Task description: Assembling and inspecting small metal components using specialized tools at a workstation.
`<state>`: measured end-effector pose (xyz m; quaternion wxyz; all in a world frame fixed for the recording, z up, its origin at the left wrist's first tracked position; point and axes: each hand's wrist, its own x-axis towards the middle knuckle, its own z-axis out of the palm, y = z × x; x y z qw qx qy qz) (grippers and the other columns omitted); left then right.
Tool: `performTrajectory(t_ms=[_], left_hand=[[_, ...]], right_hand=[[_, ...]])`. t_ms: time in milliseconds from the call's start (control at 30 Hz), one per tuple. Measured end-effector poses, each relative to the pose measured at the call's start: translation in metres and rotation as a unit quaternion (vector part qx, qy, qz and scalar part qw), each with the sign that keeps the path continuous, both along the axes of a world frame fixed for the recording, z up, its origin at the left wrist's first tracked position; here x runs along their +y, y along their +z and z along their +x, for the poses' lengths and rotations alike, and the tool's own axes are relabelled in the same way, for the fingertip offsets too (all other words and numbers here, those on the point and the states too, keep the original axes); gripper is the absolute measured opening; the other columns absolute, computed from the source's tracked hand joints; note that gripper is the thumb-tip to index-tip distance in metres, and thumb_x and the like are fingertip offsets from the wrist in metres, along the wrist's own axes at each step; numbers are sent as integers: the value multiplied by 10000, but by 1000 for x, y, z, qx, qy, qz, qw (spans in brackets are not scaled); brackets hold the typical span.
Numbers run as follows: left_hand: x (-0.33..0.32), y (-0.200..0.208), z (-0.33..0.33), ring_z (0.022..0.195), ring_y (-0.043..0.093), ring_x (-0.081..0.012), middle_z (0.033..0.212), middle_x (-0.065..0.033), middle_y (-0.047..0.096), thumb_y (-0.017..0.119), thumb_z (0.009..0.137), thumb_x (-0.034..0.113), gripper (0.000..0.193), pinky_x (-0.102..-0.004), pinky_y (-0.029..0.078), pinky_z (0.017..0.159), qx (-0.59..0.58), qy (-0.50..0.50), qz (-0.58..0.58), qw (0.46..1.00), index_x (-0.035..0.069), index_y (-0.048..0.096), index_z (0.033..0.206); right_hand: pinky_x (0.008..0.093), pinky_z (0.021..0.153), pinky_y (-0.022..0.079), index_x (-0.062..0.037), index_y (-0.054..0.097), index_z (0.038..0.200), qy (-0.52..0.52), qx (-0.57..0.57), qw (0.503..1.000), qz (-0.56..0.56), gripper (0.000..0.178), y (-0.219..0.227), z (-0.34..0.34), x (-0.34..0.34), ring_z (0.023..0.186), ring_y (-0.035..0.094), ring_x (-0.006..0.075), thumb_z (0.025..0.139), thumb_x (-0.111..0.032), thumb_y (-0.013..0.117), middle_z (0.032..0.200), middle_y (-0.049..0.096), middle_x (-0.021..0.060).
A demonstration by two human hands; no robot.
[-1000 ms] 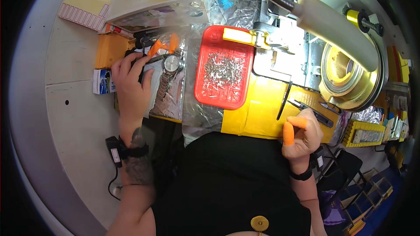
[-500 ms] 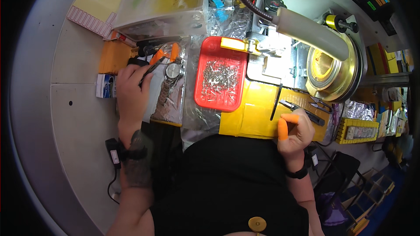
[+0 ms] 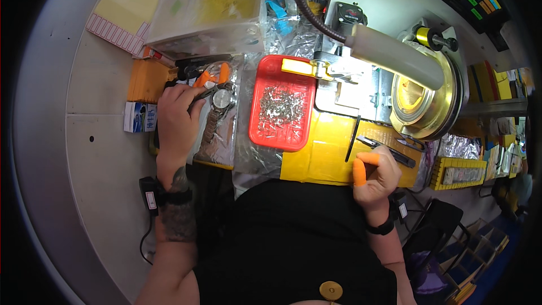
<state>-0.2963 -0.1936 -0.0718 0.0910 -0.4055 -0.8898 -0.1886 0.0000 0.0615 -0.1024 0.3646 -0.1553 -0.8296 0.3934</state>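
Bright, even light falls from about twelve o'clock, with white glare on the crinkled clear plastic bags (image 3: 285, 28) there. Fisheye bending curves the pale grey worktable edge (image 3: 51, 152) at nine o'clock; the rim darkens to black.

Single head-worn fisheye view, looking steeply down, close over the yellow work surface (image 3: 327, 152), edges bending at rim

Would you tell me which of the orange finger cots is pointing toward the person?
The cot on the right hand's thumb; the other, on the forefinger, points left.
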Motion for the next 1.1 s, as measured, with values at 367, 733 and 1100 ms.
performTrajectory(t_ms=[367, 733, 1100], left_hand=[[4, 6, -15, 1068, 627, -341, 1088, -151, 688, 708, 891, 70, 193, -424, 487, 948, -15, 11, 90, 996, 14, 718, 1076], [4, -29, -71, 1114, 590, -433, 1165, -240, 656, 618, 972, 176, 306, -508, 438, 1051, 80, -8, -54, 995, -7, 702, 1203], [23, -35, -79, 990, 638, -389, 1057, -218, 678, 617, 983, 196, 274, -459, 505, 920, 124, -56, -45, 990, -39, 699, 1099]], right_hand=[[325, 569, 396, -18, 653, 854, 1, 7, 1000, 9, 130, -2, 2, 1, 604, 511, 257, 803, 14, 769, 698, 554, 96], [387, 598, 419, -65, 647, 826, -5, 69, 997, 21, 123, -6, -1, 7, 606, 546, 269, 776, -6, 743, 679, 536, 73], [382, 647, 461, -60, 675, 848, -107, 189, 973, 82, 78, 21, 82, 24, 707, 609, 277, 813, -41, 743, 772, 607, 69]])
